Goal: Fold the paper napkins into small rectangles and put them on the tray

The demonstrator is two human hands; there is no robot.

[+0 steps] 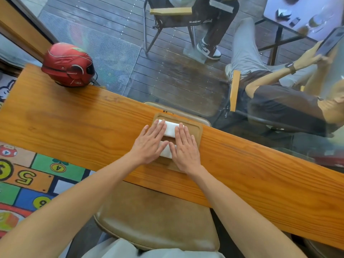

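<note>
A small wooden tray lies on the narrow wooden counter. Two folded white napkins rest in it: the far napkin and the near napkin. My left hand lies flat, fingers spread, across the left ends of both napkins. Over their right ends my right hand presses flat in the same way. Both palms face down and grip nothing. Much of the near napkin and the tray's near edge is hidden under my hands.
A red helmet stands at the counter's far left. A tan padded chair seat is below me. Beyond the window glass people sit on chairs on a wooden deck. A colourful mat covers the floor at left.
</note>
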